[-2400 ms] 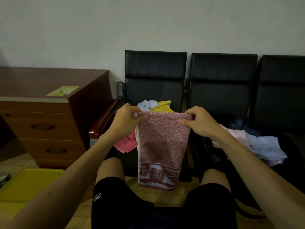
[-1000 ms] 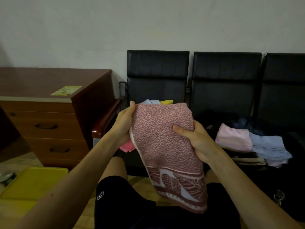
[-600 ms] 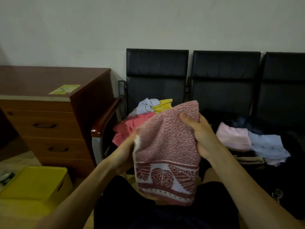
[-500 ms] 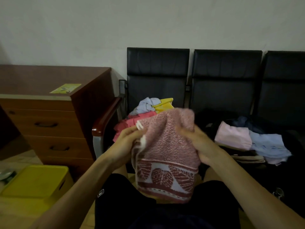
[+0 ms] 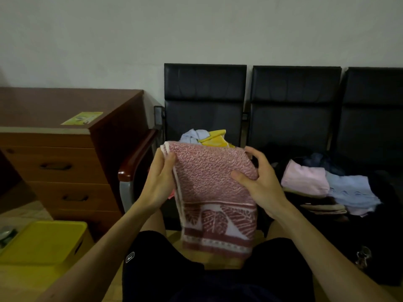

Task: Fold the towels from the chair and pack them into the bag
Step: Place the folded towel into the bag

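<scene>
As left hand [image 5: 160,182], right hand [image 5: 261,184] pinch sides | towel [image 5: 209,184] hangs between

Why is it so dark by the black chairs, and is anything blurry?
In the head view the room light is dim, so the black padded chairs sink into shadow on the right; in the same head view the pink leaf-patterned towel, the left hand and the right hand look fairly sharp; no glare shows.
</scene>
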Demonstrator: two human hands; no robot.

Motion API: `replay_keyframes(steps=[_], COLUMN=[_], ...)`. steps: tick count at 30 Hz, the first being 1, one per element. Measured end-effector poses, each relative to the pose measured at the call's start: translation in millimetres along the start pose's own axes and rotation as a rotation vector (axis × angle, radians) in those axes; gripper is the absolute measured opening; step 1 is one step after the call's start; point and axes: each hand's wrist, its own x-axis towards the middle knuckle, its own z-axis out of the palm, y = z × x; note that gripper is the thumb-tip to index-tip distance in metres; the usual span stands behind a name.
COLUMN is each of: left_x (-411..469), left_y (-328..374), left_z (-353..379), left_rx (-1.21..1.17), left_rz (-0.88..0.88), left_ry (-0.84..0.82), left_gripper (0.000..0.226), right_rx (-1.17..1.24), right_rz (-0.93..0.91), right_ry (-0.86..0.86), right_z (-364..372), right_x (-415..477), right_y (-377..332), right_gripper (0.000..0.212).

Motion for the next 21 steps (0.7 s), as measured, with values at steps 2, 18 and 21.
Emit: replay_keyframes(steps=[2,18,21], left_x=[0.6,20.9,26.4], left_y=[2.9,11.9,19.5], left_z=[2.2,-0.8,-3.2], left_rx=[-0.05,-0.315,-0.253], left_rz=[0.017,-0.348,-0.273], left_ry=[-0.004,-0.201,-0.211], left_gripper=[0.021,0.083,0.054], right_rx=[-0.02,0.28,0.21], right_rz=[-0.053,0.268,0.195], right_ry=[0.027,-0.035,-0.172], right_z=[3.1,-15.2,-16.8], right_x=[2.6,26.3,30.2], right_y=[-0.8,-17.3,-24.5], right_gripper=[0.063,0.067,0.072])
